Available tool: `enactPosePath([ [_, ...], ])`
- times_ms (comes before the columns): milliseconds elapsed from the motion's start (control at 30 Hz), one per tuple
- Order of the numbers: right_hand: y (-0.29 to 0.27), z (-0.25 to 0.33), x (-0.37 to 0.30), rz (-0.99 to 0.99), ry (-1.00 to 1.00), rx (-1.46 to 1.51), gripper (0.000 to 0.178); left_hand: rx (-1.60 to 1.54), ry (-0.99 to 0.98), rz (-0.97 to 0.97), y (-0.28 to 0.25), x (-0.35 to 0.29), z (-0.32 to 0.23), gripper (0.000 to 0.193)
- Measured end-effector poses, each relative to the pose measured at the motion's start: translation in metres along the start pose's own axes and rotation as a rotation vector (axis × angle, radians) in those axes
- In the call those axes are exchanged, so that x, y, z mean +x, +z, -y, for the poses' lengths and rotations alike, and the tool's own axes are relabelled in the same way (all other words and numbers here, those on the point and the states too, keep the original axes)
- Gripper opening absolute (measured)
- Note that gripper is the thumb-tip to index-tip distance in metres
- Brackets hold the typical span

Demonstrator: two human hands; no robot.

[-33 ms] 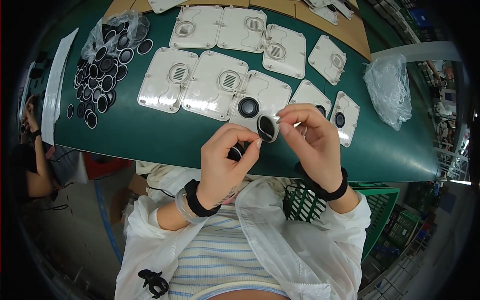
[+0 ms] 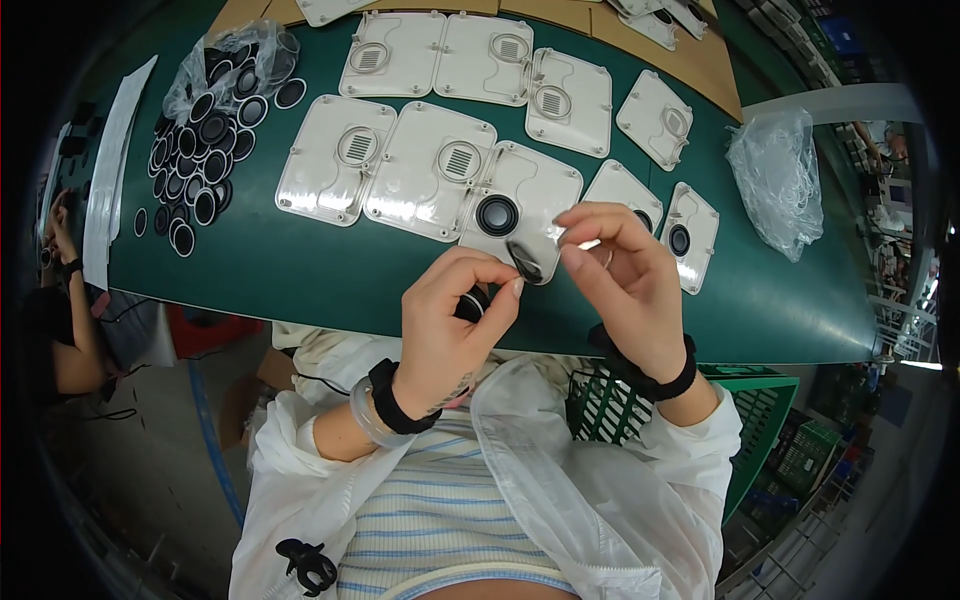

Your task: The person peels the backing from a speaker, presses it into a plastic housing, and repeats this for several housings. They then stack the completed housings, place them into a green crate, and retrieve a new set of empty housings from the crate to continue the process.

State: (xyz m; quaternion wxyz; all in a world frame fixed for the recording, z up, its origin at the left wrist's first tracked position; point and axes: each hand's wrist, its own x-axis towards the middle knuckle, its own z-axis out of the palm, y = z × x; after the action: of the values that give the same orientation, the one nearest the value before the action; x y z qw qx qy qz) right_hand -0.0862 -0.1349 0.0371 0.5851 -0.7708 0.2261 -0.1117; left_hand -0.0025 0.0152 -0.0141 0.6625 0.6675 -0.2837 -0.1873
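Between thumb and index finger, my left hand [image 2: 450, 312] pinches a thin, round black disc [image 2: 526, 262] by its lower edge, tilted. A second black disc with a pale rim [image 2: 472, 304] is tucked inside that hand, partly hidden. My right hand [image 2: 630, 285] is just right of the pinched disc, thumb and index finger curled close together; whatever is between them is too small to make out. Behind the hands lies a white plastic cover [image 2: 540, 185] with a black ringed disc [image 2: 497, 215] set in it.
A pile of black discs [image 2: 190, 175] spills from a clear bag [image 2: 235, 60] at the left. More white covers [image 2: 430, 170] lie in rows on the green table [image 2: 330, 275]. A crumpled plastic bag [image 2: 778, 180] is at the right, a green crate [image 2: 765, 420] below. Another person's arm [image 2: 75, 330] shows far left.
The disc pinched in my left hand has turned to a steeper angle, now showing narrower. My right fingers have shifted very slightly; my left hand stays in place.
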Motion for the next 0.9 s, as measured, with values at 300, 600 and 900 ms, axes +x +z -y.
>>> enactPosePath([
  [300, 0.002, 0.0, -0.001, 0.171, -0.128, 0.167, 0.024, -0.017, -0.043, 0.116, 0.0, -0.002, -0.003, 0.008],
  [600, -0.02, -0.013, 0.009, 0.515, 0.133, 0.63, 0.025, -0.339, -0.498, 0.396, -0.012, -0.004, -0.01, 0.005],
  [900, -0.026, -0.018, 0.012, 0.612, 0.286, 1.406, 0.034, -0.513, -0.591, 0.477, -0.025, -0.003, -0.005, 0.012],
])
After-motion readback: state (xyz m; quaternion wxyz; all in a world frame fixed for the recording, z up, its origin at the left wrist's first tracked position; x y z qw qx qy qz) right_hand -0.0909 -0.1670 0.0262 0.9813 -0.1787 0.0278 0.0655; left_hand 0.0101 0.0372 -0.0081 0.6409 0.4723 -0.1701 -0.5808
